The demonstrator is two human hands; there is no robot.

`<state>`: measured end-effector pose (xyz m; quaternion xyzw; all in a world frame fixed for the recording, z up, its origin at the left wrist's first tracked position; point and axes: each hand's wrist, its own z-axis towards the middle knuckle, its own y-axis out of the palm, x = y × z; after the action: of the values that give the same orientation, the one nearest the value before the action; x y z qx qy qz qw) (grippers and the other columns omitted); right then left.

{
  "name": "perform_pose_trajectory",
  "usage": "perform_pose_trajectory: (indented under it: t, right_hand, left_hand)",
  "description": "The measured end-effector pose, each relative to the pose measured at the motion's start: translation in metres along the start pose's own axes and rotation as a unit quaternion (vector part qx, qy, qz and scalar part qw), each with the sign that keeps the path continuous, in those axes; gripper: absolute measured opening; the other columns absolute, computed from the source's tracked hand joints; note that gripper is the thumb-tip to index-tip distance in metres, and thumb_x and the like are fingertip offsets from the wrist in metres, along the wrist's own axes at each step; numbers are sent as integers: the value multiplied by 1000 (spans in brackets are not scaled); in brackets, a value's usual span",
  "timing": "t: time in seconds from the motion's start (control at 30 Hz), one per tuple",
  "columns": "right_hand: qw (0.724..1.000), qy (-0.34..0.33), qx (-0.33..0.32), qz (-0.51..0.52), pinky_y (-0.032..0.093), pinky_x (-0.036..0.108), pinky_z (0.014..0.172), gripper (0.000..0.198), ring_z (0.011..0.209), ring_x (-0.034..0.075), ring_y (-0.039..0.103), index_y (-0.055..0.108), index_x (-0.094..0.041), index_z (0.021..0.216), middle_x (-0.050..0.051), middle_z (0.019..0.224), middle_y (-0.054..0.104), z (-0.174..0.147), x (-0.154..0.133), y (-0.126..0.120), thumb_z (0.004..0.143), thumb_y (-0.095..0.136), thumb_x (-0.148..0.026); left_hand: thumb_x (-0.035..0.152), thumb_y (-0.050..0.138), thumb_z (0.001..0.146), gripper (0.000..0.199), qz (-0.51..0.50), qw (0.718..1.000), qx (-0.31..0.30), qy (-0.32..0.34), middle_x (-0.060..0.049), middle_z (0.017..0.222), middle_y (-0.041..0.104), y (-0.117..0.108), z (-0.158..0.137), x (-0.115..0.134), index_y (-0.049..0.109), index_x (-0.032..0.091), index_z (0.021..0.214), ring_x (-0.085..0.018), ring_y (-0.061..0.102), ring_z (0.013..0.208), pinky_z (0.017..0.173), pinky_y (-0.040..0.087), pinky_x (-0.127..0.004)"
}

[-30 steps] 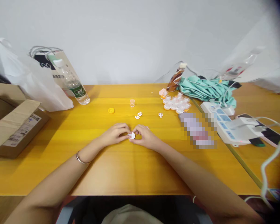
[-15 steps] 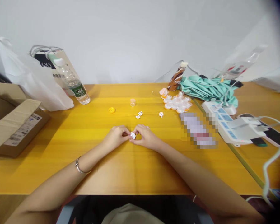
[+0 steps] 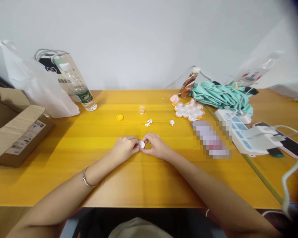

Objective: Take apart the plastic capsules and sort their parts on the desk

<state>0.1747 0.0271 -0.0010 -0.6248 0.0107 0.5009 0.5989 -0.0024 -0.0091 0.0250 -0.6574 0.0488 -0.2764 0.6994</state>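
Observation:
Between the fingertips of both hands is a small round white piece (image 3: 142, 144), too small to make out in detail. My left hand (image 3: 126, 145) is closed on its left side, the fingers pressed together. Thumb and forefinger of my right hand (image 3: 155, 146) pinch it from the right. Beyond the hands lie small white cut-out pieces (image 3: 148, 123) and another white cut-out piece (image 3: 172, 122). A yellow round cap (image 3: 119, 117) and a small clear cup (image 3: 141, 109) sit farther back on the table.
A cardboard box (image 3: 22, 132), plastic bag (image 3: 44, 89) and water bottle (image 3: 81, 92) stand at left. To the right are a cluster of clear capsules (image 3: 188, 110), brown drink bottle (image 3: 188, 82), green umbrella (image 3: 221, 94), blurred-out object (image 3: 211, 137) and power strip (image 3: 243, 134) with cables.
My left fingers have rolled over and closed more against the white piece. My right hand keeps its pinch in nearly the same place. The view has shifted slightly.

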Motion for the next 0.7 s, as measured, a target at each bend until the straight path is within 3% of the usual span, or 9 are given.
perform_pose_trajectory:
  t: [0.13, 0.23, 0.43, 0.57, 0.7]
  right_hand:
    - [1000, 12, 4, -2, 34, 28, 71, 19, 78, 15, 52, 52, -19, 77, 0, 81, 57, 1, 0, 0, 68, 66, -27]
    - [1000, 13, 8, -2, 34, 28, 70, 21, 76, 15, 52, 51, -19, 77, 0, 79, 56, 1, 1, 0, 66, 68, -27]
    - [1000, 10, 6, 0, 34, 27, 70, 23, 76, 15, 51, 50, -19, 76, 0, 79, 56, 0, 3, -1, 66, 68, -28]
    - [1000, 12, 8, 6, 34, 27, 69, 22, 75, 14, 51, 51, -19, 76, -1, 78, 55, 0, 2, -2, 66, 68, -28]
    - [1000, 18, 8, 12, 34, 27, 68, 22, 74, 14, 50, 51, -19, 75, 0, 77, 55, 0, 2, -2, 66, 69, -28]
  left_hand:
    - [21, 53, 79, 11, -25, 1000, 12, 1, -3, 78, 65, -3, 2, -7, 64, 17, 78, -15, 60, 72, 65, 43, -22]
    - [22, 53, 78, 11, -29, 998, 33, -46, -3, 81, 66, -14, 6, -21, 64, 18, 79, -14, 61, 75, 69, 44, -22]
    - [25, 45, 78, 20, 164, 965, 6, -204, -8, 88, 65, -37, 8, -48, 63, 18, 80, -23, 61, 79, 62, 43, -28]
    - [20, 43, 78, 20, 218, 954, -14, -203, -10, 83, 64, -37, 4, -50, 62, 16, 78, -22, 61, 74, 56, 41, -26]
    - [20, 46, 77, 15, 201, 963, 34, -178, -10, 80, 62, -34, 2, -50, 60, 15, 76, -22, 60, 68, 55, 40, -28]
